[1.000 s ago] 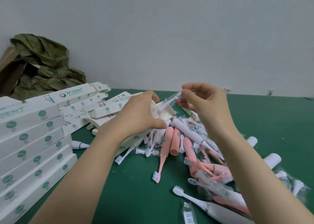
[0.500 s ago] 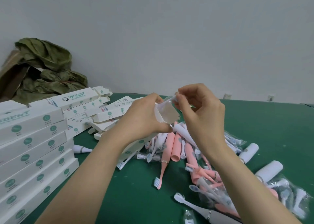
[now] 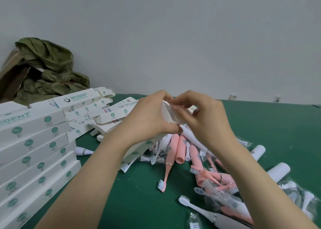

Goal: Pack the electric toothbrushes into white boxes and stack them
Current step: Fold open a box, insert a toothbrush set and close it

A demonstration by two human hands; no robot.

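Open green counter (image 3: 135, 204) shows only at the near middle, between the stacked boxes (image 3: 34, 150) along the left edge and the toothbrushes (image 3: 180, 150) heaped toward the right edge. Loose boxes (image 3: 97, 110) crowd the far left corner. You hold the white box (image 3: 139, 147) over the heap's far side. Your left hand (image 3: 149, 117) grips its upper end, and your right hand (image 3: 206, 119) fingers pinch at its open mouth. The box is long, tilted and marked with teal dots.
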